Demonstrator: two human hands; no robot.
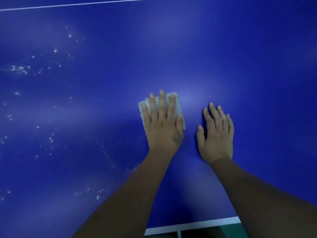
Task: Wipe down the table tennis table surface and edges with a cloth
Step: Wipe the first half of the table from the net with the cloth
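The blue table tennis table fills almost the whole view. A small pale folded cloth lies flat on it near the middle. My left hand presses down on the cloth with straight, spread fingers, covering most of it. Just to the right, my right hand rests flat on the bare blue surface with its fingers straight and close together, holding nothing.
White specks and streaks of dust are scattered over the left part of the table. A thin white line runs across the far top. The table's white near edge shows at the bottom, with green floor beyond it.
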